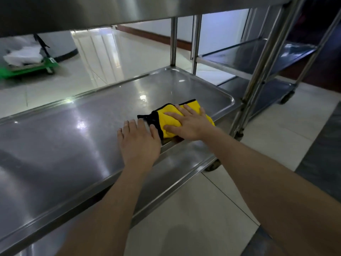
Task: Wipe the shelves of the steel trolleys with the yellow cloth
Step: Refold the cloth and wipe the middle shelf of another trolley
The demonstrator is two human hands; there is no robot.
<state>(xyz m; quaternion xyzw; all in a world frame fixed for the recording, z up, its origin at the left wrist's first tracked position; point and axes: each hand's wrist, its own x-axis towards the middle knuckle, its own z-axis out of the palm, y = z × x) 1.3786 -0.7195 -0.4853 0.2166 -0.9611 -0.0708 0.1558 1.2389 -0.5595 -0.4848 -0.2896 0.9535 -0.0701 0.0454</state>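
Cloth under right hand, palm seemingly flat.

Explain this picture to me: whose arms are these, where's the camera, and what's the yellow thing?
No machine here: these are a person's two bare arms, filmed by one wide-angle camera worn on the head, looking down. The right hand presses flat on a folded yellow cloth with black edging, which lies on the shiny steel trolley shelf. The left hand rests flat on the shelf just beside the cloth, holding nothing. A second steel trolley stands to the right, and a green cart is in the background on the tiled floor.
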